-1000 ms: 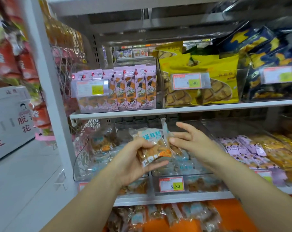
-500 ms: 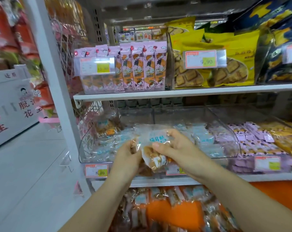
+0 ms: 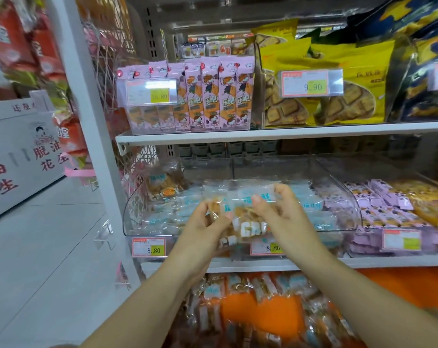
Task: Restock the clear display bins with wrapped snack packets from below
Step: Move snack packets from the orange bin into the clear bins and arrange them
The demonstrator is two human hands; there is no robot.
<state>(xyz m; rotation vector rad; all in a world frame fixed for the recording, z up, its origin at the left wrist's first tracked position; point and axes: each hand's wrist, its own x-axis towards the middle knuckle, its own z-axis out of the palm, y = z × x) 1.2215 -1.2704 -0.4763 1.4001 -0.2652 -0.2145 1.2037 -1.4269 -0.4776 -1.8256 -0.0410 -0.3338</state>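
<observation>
Before the clear bin [image 3: 135, 219] front: wrapped packets [image 3: 248, 223], held up by 2 hands.
Left hand [image 3: 200, 232]: fingers curled, pinching the packets' left edge.
Right hand [image 3: 284, 217]: thumb and fingers pinching the upper right part.
Packets: between both grips.

Yellow biscuit bags [image 3: 363, 79], pink cartons [image 3: 228, 96] above.

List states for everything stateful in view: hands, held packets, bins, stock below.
held packets, in mid-air, not yet binned; count unclear
left hand, grips held packets
right hand, pinches held packets near the top
left bin, open-topped, partly filled
middle bin, open-topped, partly filled
stock below, piled loose
</observation>
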